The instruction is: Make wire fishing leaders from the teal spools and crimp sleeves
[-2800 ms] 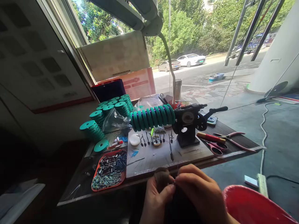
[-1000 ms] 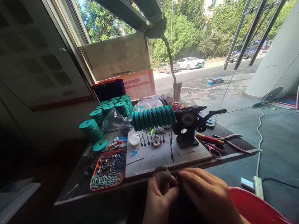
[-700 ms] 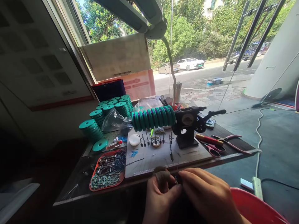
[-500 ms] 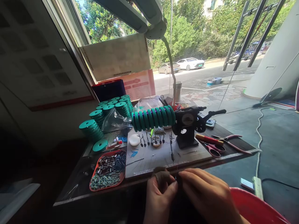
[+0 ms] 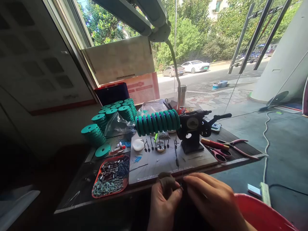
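Note:
At the near edge of the table, my left hand [image 5: 166, 202] is closed in a pinch, thumb against the index finger. A brownish wrap [image 5: 166, 181] covers that finger. Between thumb and finger a tiny shiny piece [image 5: 181, 186] pokes out, too small to name. Just to the right, my right hand [image 5: 213, 195] has its fingers pressed together, the tips close to the left thumb; whatever they grip is hidden. Beyond both hands lies a pale board [image 5: 149, 173] bearing several small dark tied assemblies [image 5: 176, 154].
A black hand-cranked winder [image 5: 192, 128] carries a row of teal spools [image 5: 157, 122]. More teal spools [image 5: 92, 131] are stacked at left. A red tray [image 5: 93, 189] holds small metal parts. Pliers [image 5: 237, 146] and scissors [image 5: 220, 156] lie right; a red basin [image 5: 260, 213] stands below.
The hands hold nearly the same pose. A small shiny piece shows more plainly at my left fingertips, and the right fingers have shifted very slightly. The table things stay put.

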Demonstrator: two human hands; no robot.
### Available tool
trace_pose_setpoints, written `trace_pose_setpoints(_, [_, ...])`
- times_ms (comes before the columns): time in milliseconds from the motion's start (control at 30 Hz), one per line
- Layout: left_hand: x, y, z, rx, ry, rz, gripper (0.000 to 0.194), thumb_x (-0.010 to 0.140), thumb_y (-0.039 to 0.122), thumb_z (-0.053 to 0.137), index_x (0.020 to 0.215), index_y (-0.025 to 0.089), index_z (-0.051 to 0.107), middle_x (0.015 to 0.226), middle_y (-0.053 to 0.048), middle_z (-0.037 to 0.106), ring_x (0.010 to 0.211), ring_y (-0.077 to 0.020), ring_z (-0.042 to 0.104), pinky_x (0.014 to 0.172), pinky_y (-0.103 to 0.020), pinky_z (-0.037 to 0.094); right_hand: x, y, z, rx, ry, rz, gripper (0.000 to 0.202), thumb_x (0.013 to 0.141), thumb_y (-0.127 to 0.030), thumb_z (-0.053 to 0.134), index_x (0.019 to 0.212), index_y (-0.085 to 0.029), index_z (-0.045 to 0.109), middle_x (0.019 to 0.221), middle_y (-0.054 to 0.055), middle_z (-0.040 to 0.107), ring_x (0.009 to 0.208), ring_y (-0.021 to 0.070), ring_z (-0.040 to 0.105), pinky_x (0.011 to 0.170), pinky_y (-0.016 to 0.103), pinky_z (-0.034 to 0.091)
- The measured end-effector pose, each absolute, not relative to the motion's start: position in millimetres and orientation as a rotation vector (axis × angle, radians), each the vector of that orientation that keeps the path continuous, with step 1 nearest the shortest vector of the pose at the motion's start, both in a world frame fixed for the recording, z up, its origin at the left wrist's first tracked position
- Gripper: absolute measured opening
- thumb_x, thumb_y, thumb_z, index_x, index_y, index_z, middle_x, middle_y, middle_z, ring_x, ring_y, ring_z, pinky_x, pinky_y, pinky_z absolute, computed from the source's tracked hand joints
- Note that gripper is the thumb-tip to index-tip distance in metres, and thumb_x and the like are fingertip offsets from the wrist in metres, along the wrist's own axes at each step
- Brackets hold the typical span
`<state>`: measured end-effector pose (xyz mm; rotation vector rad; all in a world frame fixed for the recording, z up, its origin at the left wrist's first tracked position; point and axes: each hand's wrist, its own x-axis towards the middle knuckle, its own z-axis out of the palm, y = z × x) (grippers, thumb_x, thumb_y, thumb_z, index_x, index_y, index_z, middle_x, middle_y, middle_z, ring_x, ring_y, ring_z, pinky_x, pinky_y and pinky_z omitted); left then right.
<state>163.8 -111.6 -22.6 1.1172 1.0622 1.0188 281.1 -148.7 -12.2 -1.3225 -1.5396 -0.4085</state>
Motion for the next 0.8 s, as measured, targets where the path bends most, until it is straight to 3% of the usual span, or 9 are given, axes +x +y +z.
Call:
trace_pose_setpoints(300, [159.6,-112.8,-21.5,1.102,1.026,1.021,0.013,0.052,0.023,0.065,0.062,0.015,0.064,0.077,-0.005,0.059,0.079,-0.0187,0.051,0.076,-0.027,0.037,279.7,-149.7,-11.8,-1.333,-1.552,-0.478,0.024,0.082,-0.009,0.038,0.072,-0.014,0.059,0.074,-0.001,0.057,0.068,0.0018,0.051,0.065,0.013,0.040])
trace_pose_setpoints(800, [160.0,-110.1,-22.3,1.084,0.917,1.005,0.022,0.054,0.030,0.075,0.063,0.013,0.062,0.073,-0.003,0.057,0.072,-0.0137,0.051,0.071,-0.023,0.037,279.9,-150.3,-12.0,-1.319,-1.630,-0.480,0.026,0.085,-0.009,0.037,0.071,-0.012,0.059,0.072,0.001,0.054,0.071,0.0033,0.047,0.066,0.017,0.033])
